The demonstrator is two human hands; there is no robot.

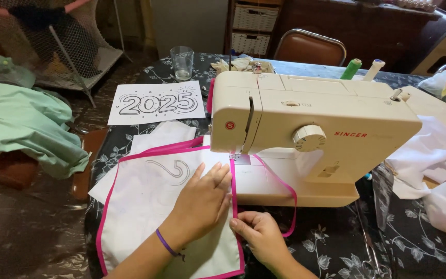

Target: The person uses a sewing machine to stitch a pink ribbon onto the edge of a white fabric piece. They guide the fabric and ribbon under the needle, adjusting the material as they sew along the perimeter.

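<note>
Left hand (202, 199) lies flat, fingers together, pressing the white fabric panel (145, 206) near its right edge. Right hand (261, 235) pinches the pink binding tape (235, 206) along that edge, just below the presser foot (241, 159) of the cream sewing machine (311, 129). I'd keep the edge straight, tape snug, fingertips clear of the needle. Printed sheet (156, 103), 1 glass (182, 63) behind.

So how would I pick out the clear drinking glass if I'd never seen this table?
Start at the cream sewing machine and look past its left end. The glass stands upright there, just beyond the white printed sheet. It is the only see-through thing nearby.
</note>
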